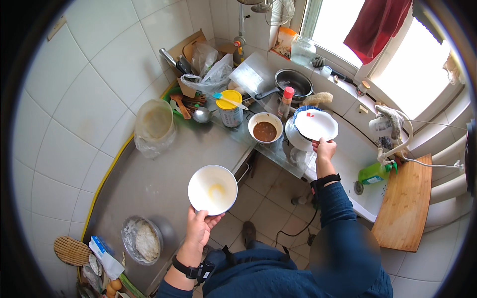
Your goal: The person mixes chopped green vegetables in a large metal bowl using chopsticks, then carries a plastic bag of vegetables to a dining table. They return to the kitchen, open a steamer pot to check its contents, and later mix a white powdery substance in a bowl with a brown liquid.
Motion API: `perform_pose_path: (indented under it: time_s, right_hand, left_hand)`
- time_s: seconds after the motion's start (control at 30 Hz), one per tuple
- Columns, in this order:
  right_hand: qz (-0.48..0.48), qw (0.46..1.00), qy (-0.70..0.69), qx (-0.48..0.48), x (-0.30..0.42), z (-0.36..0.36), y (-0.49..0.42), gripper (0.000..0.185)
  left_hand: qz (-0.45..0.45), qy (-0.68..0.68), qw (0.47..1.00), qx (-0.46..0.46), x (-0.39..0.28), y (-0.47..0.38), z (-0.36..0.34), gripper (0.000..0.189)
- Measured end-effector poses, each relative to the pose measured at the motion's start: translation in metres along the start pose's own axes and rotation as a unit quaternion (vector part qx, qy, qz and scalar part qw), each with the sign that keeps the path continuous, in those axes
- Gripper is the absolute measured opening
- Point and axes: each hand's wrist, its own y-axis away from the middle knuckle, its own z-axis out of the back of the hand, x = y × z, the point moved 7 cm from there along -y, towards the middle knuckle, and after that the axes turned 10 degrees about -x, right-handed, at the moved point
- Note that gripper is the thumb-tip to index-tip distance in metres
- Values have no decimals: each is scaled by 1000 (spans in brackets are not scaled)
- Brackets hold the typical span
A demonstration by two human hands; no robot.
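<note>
My left hand (201,227) holds a white bowl (212,190) by its rim and side, with a little yellow liquid at its bottom. At the right, my right hand (324,149) grips the edge of a white scalloped plate (318,124) that bears a red mark. This plate lies over a blue-patterned bowl (298,111), and whether the hand bears its weight is hidden. A bowl of brown sauce (265,131) stands left of the plate on the glass shelf. Near the lower left, a metal bowl (141,240) holds floury dough.
A yellow-lidded can (230,111), a red-capped bottle (286,102) and a black pan (294,83) stand at the back. A plastic tub (154,119) is at the left. The white sink (346,167) holds a green soap bottle (374,174), beside a wooden board (404,208).
</note>
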Motion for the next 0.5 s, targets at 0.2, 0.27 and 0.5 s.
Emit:
perform_pose_path:
  time_s: [0.2, 0.27, 0.5]
  right_hand:
    - [-9, 1000, 5, 3, -8, 0, 13, 58]
    - [-21, 1000, 6, -6, -12, 3, 15, 56]
    - [16, 997, -30, 70, -18, 1, 57, 24]
  left_hand:
    - [6, -2, 1000, 7, 5, -2, 0, 47]
    - [12, -9, 1000, 1, 7, -3, 2, 48]
    - [17, -15, 1000, -9, 13, -5, 10, 47]
